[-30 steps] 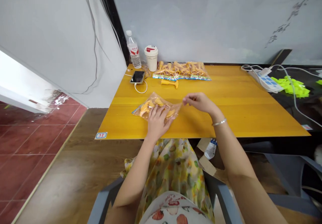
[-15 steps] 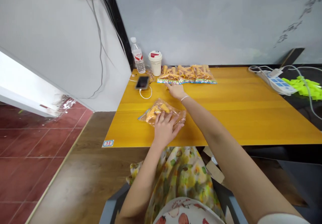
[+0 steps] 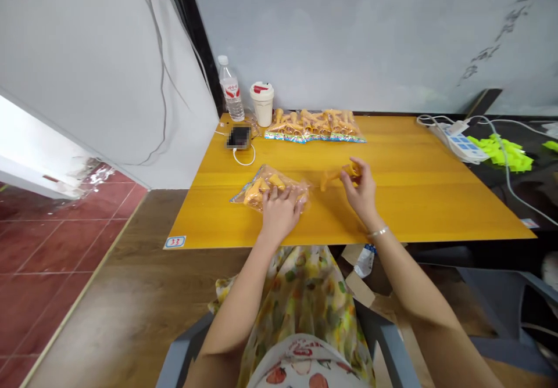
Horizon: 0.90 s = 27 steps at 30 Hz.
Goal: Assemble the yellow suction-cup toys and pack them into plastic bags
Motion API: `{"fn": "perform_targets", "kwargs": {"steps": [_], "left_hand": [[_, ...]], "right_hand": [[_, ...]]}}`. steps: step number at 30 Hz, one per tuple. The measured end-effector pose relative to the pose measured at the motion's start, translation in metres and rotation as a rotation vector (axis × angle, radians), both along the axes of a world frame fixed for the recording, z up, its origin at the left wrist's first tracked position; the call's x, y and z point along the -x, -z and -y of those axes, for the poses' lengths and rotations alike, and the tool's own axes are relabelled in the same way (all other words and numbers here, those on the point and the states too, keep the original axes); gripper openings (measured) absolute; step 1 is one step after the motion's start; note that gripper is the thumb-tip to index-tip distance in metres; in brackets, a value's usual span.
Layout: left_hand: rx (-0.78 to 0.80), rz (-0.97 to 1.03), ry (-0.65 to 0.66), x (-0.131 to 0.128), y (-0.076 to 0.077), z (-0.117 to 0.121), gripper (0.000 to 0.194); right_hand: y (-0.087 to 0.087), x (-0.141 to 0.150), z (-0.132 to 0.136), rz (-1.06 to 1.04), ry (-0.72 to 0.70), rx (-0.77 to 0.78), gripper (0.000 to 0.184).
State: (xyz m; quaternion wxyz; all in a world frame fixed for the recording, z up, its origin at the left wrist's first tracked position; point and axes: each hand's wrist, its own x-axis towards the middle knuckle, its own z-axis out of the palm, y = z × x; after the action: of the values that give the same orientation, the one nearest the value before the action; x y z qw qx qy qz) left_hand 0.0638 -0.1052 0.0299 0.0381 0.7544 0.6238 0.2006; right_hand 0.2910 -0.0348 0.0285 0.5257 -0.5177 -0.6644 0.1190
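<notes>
My left hand (image 3: 280, 215) lies on the near edge of a clear plastic bag (image 3: 264, 173), its fingers spread over the film. Inside this bag are several orange-yellow plastic pieces (image 3: 256, 191). To the right, just above the table, my right hand (image 3: 361, 193) pinches an orange-yellow plastic piece (image 3: 333, 176) between thumb and fingers. Motion blurs that piece, and my fingers partly hide it. A row of filled clear bags (image 3: 314, 126) with similar orange-yellow pieces lies along the back of the table.
The yellow wooden table (image 3: 414, 202) meets a grey board at the back. Back left are a water bottle (image 3: 231, 92), a lidded cup (image 3: 262, 106) and a phone (image 3: 239, 137) with a white cable. A power strip (image 3: 462, 144) and bright green pieces (image 3: 503, 153) lie at right.
My right hand has drawn back from beside the row of bags toward me and to the right, and now carries an orange-yellow piece. My left hand stays on the bag. The view shifted slightly.
</notes>
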Motion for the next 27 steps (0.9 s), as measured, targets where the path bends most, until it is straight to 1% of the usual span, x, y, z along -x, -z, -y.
{"fn": "perform_targets", "kwargs": {"steps": [2,3,5,7,10,13,18,20,21,23,25,27], "left_hand": [[-0.022,0.087,-0.026,-0.001,0.002,0.0,0.043],[-0.038,0.131,-0.04,-0.002,0.003,0.0,0.044],[-0.077,0.195,-0.058,-0.006,0.005,0.001,0.045],[-0.117,0.214,-0.069,-0.011,0.006,0.003,0.046],[-0.161,0.18,-0.099,-0.02,0.004,0.01,0.046],[-0.172,0.133,-0.128,-0.023,0.001,0.015,0.045],[-0.145,0.111,-0.139,-0.018,0.0,0.018,0.045],[-0.157,0.112,-0.119,-0.017,0.001,0.017,0.045],[-0.165,0.116,-0.107,-0.018,0.001,0.017,0.045],[-0.173,0.129,-0.089,-0.019,0.001,0.017,0.046],[-0.17,0.141,-0.07,-0.022,0.001,0.018,0.047],[-0.162,0.149,-0.053,-0.023,0.0,0.019,0.047]], "right_hand": [[0.008,-0.004,0.036,-0.26,-0.003,-0.005,0.04],[0.012,-0.001,0.051,-0.354,-0.018,0.005,0.037],[0.019,0.011,0.073,-0.467,-0.075,0.054,0.032],[0.027,0.031,0.083,-0.529,-0.142,0.111,0.03],[0.037,0.062,0.081,-0.576,-0.221,0.181,0.031],[0.041,0.086,0.069,-0.674,-0.225,0.226,0.034],[0.039,0.103,0.057,-1.051,-0.275,0.43,0.042],[0.038,0.106,0.056,-1.133,-0.265,0.475,0.045],[0.038,0.107,0.055,-1.133,-0.26,0.486,0.045],[0.039,0.11,0.056,-1.052,-0.281,0.504,0.044],[0.039,0.111,0.055,-0.881,-0.355,0.51,0.041],[0.039,0.111,0.054,-0.668,-0.423,0.464,0.036]]}}
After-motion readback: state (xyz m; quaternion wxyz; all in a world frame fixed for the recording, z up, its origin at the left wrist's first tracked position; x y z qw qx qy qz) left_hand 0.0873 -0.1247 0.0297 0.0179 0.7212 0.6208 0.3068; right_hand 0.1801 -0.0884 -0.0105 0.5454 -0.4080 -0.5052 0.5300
